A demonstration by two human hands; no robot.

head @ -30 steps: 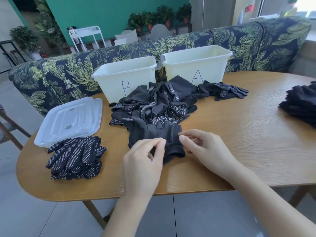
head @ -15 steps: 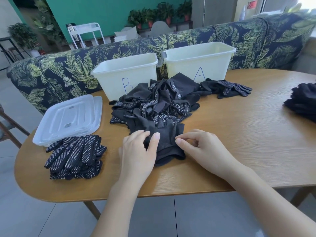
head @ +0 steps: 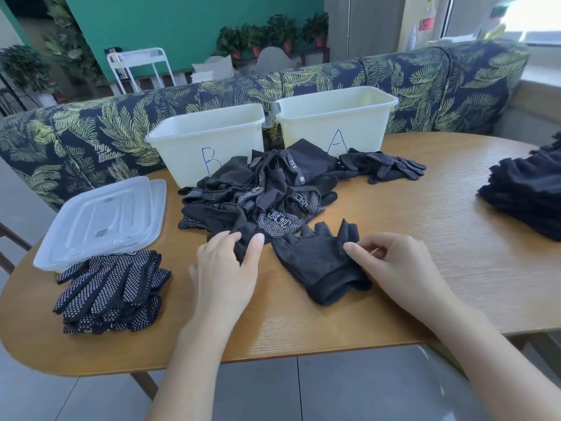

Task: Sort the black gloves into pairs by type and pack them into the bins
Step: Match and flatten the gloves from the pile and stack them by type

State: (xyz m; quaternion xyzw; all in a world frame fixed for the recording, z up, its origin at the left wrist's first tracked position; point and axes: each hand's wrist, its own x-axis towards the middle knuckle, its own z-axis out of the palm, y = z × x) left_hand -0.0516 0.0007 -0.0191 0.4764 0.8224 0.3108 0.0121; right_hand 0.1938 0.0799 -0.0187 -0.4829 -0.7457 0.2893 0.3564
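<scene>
Pinching with my right hand (head: 403, 268), thumb and forefinger closed on the edge of the fingerless glove (head: 318, 262) lying flat just in front of the tangled pile (head: 261, 196), while my left hand (head: 226, 268) clamps a second black glove (head: 246, 235) at the pile's near edge. Its type is hard to read, half buried as it is. Risk now: tug that one and its neighbours drag along, or I match the wrong kind, since everything's black. Count: two bins, B (head: 209, 138) and A (head: 337, 117), on the table (head: 425, 238); two lids (head: 103, 217) stacked; one dotted stack (head: 109, 290) to my left, one dark stack (head: 528, 189) far right, a loose dotted bunch (head: 385, 167) by A.
</scene>
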